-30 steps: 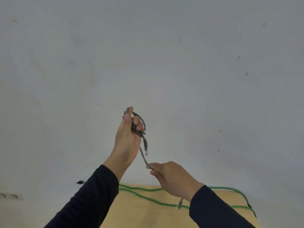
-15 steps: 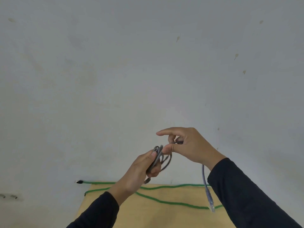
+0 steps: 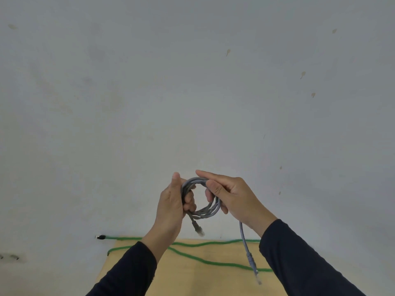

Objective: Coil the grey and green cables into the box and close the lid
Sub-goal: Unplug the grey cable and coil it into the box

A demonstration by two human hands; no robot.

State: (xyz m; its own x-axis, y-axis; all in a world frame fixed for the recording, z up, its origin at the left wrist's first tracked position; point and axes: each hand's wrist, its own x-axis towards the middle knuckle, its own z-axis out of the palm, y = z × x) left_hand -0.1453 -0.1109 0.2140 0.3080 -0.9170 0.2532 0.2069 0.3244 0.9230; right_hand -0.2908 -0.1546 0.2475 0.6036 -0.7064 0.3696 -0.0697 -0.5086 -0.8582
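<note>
Both hands clamped on the grey cable [image 3: 202,210], held up in the air in front of the wall [image 3: 192,82]; my left hand [image 3: 171,207] is wrapped round the left side of the coil, thumb up; my right hand [image 3: 234,198] pinches the right side, index finger laid over the top; several loops stacked (count unclear); one plug end [image 3: 198,229] dangles below the coil, the other tail [image 3: 249,255] hangs from my right hand; green cable [image 3: 203,260] lies loose across the wooden table [image 3: 192,280] below, one end past the left edge.
</note>
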